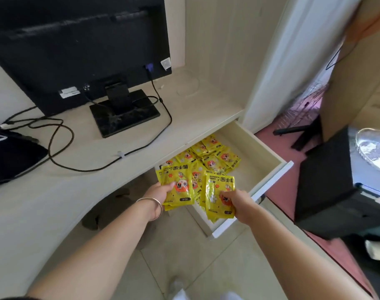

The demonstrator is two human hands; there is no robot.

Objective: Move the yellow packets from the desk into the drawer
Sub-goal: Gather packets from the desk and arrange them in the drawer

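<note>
**Both hands loaded over open drawer – release pending**

Obs.: We find the left hand (157, 192) pinching the left stack (178, 182) of yellow packets by its near short end, thumb on top. The right hand (238, 201) grips the right stack (217, 191) the same way. Neither hand is free.

Position: Both stacks hang above the drawer (262, 148), the left stack over its left edge, the right stack over the front part. Loose packets (215, 156) already fill the back-left corner. We see no packets on the desk (44, 191) in view.

Key relation: Each stack's long axis runs away from its grip, toward the drawer's back. Bare drawer floor lies to the right of both stacks, so the right hand is nearer to it.

Assessment: Final placing step, in our judgement. The left stack needs shifting inward before release, or packets may slip outside the left edge.
</note>
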